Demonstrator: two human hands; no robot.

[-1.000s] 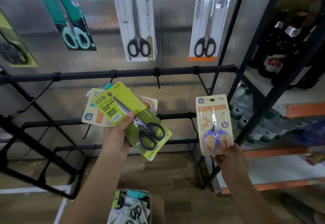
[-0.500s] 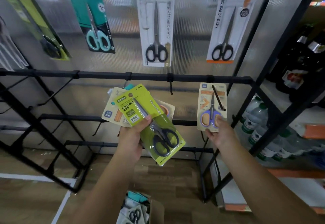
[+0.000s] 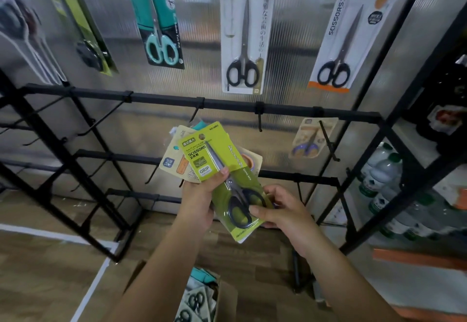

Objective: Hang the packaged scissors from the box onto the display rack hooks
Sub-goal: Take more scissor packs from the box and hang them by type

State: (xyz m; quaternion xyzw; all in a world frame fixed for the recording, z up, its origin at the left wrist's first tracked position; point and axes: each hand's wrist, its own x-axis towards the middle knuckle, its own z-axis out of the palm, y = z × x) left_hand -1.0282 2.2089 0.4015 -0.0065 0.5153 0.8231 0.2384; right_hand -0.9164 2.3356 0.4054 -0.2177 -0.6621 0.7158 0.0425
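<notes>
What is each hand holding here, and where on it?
Left hand grips a fanned stack of scissor packs mid-card, thumb on the green pack. Right hand pinches that green pack's lower end, by the black handles.

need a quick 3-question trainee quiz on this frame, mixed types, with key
1. True or false: the small purple-handled scissors pack hangs on a hook of the middle bar.
2. Multiple choice: the right hand grips which end of the green scissors pack? A) top B) handle end C) neither
3. Fill in: the left hand holds a fan of packs; the box sits ____ the arms.

Key: 1 true; 2 B; 3 below
</notes>
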